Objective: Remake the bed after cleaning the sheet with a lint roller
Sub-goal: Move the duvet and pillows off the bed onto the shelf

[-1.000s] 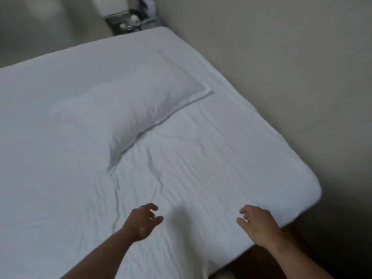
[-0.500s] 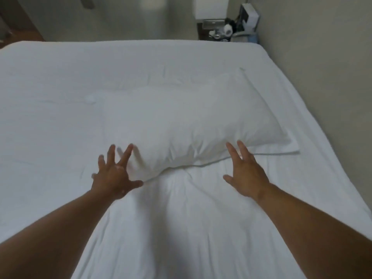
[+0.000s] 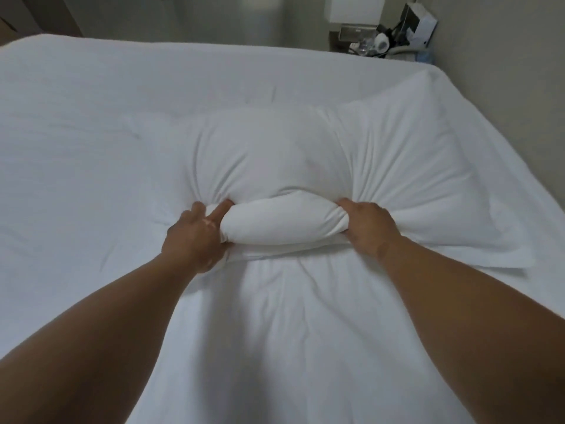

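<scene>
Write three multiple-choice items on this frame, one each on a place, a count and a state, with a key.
1. Where does the pillow lie?
A. on the floor
B. on the white sheet
C. on the nightstand

2. How many pillows are in view?
A. one
B. two
C. three

3. What are the left hand and the right hand doing?
A. lying flat on the sheet
B. holding a lint roller
C. gripping the pillow's near edge

Key:
1 B, the pillow rests directly on the sheet.
2 A, only one pillow shows.
3 C, both hands bunch the pillow's near edge, and creases fan out from each grip.
</scene>
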